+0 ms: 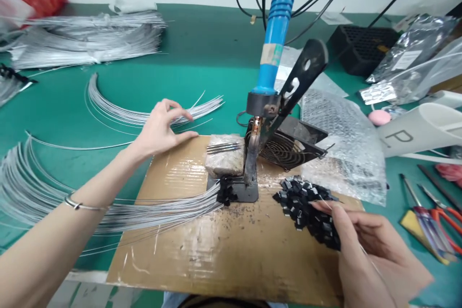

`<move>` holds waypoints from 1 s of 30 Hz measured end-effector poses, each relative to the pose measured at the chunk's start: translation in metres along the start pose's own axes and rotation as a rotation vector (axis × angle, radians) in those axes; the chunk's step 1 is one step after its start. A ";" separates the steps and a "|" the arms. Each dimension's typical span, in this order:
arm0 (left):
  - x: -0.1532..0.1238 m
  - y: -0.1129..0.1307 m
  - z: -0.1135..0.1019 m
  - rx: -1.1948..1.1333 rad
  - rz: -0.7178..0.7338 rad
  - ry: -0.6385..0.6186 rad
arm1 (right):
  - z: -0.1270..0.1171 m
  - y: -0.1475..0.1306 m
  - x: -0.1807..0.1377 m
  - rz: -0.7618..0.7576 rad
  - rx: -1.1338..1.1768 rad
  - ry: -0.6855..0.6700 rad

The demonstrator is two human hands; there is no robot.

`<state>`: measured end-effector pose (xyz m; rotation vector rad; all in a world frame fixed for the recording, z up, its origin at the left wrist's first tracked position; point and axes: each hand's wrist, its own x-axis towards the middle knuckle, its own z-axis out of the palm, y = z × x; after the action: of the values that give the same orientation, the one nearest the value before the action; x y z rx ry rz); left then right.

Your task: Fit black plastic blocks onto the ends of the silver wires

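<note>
Green matting (234,77) is covering the bench, and a brown cardboard sheet (173,260) is lying across its near side. Through the head view I am holding a thin pale wire (363,249) in my right hand (377,243), thumb and forefinger pinched together on it — its far end is pointing over a heap of black connectors (305,209) on the cardboard's right side. My left hand (162,127) is resting half open at a loose bundle of white wires (122,114); thumb and forefinger are standing apart, and I cannot tell whether the other fingers are gripping any strand. Below my left forearm (83,216) a second bundle of wires (162,214) is running rightward, its black ends (226,191) clustering at a dark base plate (249,193). A blue soldering iron (276,33) is pointing tip-down there — a pale block (224,162) is sitting just left of the tip, a fan (285,154) to the right.
</note>
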<state>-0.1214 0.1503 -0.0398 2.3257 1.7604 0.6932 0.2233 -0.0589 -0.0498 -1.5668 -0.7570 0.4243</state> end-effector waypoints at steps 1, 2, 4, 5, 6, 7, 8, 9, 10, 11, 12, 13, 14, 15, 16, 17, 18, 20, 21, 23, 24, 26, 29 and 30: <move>-0.005 0.001 0.001 0.009 0.015 -0.003 | 0.001 -0.001 -0.001 0.004 -0.003 0.002; -0.008 0.003 0.002 0.022 0.012 0.010 | 0.001 -0.002 -0.002 -0.003 -0.008 0.005; -0.006 0.008 0.006 0.051 -0.044 0.081 | 0.002 -0.004 -0.003 -0.008 -0.017 0.010; 0.000 0.010 0.009 0.067 -0.088 0.125 | 0.002 -0.004 -0.004 -0.009 -0.018 0.011; 0.007 0.012 0.012 0.083 -0.135 0.163 | 0.002 -0.004 -0.004 -0.007 -0.017 0.011; 0.016 0.013 0.015 0.098 -0.181 0.189 | 0.001 -0.003 -0.004 -0.003 -0.012 0.006; 0.026 0.014 0.017 0.112 -0.222 0.200 | 0.001 -0.002 -0.004 -0.001 -0.005 -0.004; 0.035 0.015 0.021 0.124 -0.257 0.201 | 0.000 0.000 -0.003 -0.007 0.002 -0.013; 0.044 0.015 0.024 0.133 -0.285 0.196 | 0.000 0.001 -0.003 -0.021 0.005 -0.010; 0.051 0.016 0.028 0.139 -0.309 0.188 | -0.001 0.003 -0.002 -0.031 0.007 -0.007; 0.056 0.017 0.032 0.142 -0.327 0.179 | -0.001 0.004 -0.002 -0.036 0.009 -0.003; 0.059 0.017 0.035 0.142 -0.339 0.173 | -0.001 0.004 -0.002 -0.038 0.010 0.003; 0.060 0.018 0.039 0.140 -0.345 0.171 | -0.001 0.005 -0.001 -0.038 0.009 0.018; 0.059 0.019 0.041 0.137 -0.345 0.175 | 0.000 0.005 -0.001 -0.030 0.007 0.028; 0.058 0.020 0.043 0.133 -0.341 0.184 | 0.000 0.004 -0.001 -0.021 0.008 0.031; 0.056 0.020 0.044 0.126 -0.333 0.198 | 0.001 0.003 -0.001 -0.010 0.009 0.027; 0.055 0.021 0.042 0.114 -0.322 0.219 | 0.001 0.003 -0.001 -0.006 0.010 0.035; 0.051 0.022 0.036 0.076 -0.298 0.272 | 0.002 0.001 -0.001 -0.014 0.011 0.049; 0.050 0.023 0.030 0.047 -0.287 0.302 | 0.002 0.000 -0.001 -0.024 0.011 0.055; 0.047 0.027 0.017 -0.030 -0.272 0.359 | 0.001 -0.001 0.000 -0.025 0.010 0.060; 0.044 0.030 0.009 -0.075 -0.271 0.380 | 0.000 -0.002 0.000 -0.015 0.015 0.056; 0.035 0.038 -0.007 -0.164 -0.274 0.404 | -0.002 -0.004 0.001 0.004 0.025 0.051; 0.013 0.055 -0.029 -0.251 -0.279 0.417 | -0.002 -0.005 0.001 -0.004 0.039 0.058; 0.005 0.060 -0.034 -0.270 -0.275 0.412 | -0.001 -0.004 0.001 -0.010 0.039 0.059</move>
<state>-0.0826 0.1317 0.0146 1.8113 1.9432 1.3342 0.2240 -0.0589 -0.0453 -1.5322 -0.7074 0.3818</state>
